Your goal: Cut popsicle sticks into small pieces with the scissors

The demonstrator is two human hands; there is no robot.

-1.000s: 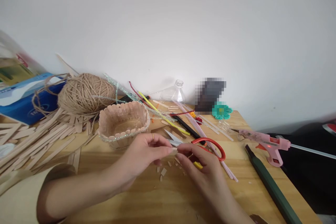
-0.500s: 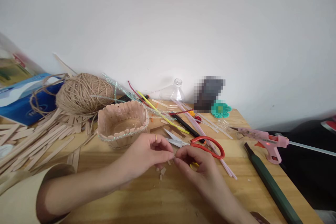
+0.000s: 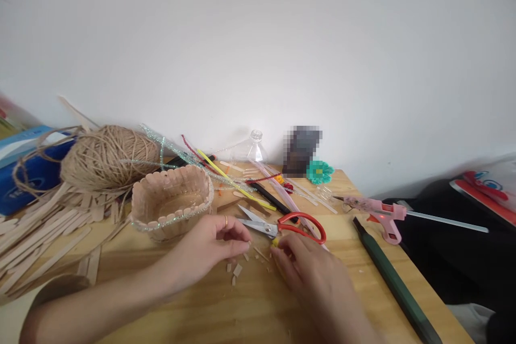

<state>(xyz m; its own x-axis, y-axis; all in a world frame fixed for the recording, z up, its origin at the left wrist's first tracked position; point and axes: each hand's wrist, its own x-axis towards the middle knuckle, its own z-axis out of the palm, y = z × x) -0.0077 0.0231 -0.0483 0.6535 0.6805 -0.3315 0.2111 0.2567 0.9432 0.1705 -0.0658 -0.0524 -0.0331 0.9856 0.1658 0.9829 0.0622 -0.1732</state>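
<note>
1. A blue tissue pack [image 3: 20,180], a ball of jute twine [image 3: 110,158] and loose craft sticks [image 3: 40,236] crowd the left of the wooden table [image 3: 193,309], a placing that probably keeps their bulk away from the fingers
2. An oval craft-stick basket [image 3: 149,196] stands upright just beyond the left forearm, seemingly for easy reach
3. The left hand [image 3: 213,244] has its thumb and forefinger drawn together, a shape suited to tiny pieces; I cannot tell whether a sliver sits between them
4. Small wood offcuts [image 3: 237,270] lie between the hands
5. Red-handled scissors [image 3: 271,229] lie with blades parted leftward and handles toward the right hand [image 3: 310,266], presumably handy for it
6. That hand curls low at a yellow item [image 3: 275,242] just in front of the scissors' pivot; its fingers appear to touch and mostly hide it, so I cannot tell whether it is gripped
7. A pink glue gun [image 3: 379,209] points its nozzle inward, perhaps to keep the tip over the table, beside a green-handled tool [image 3: 395,279]
</note>
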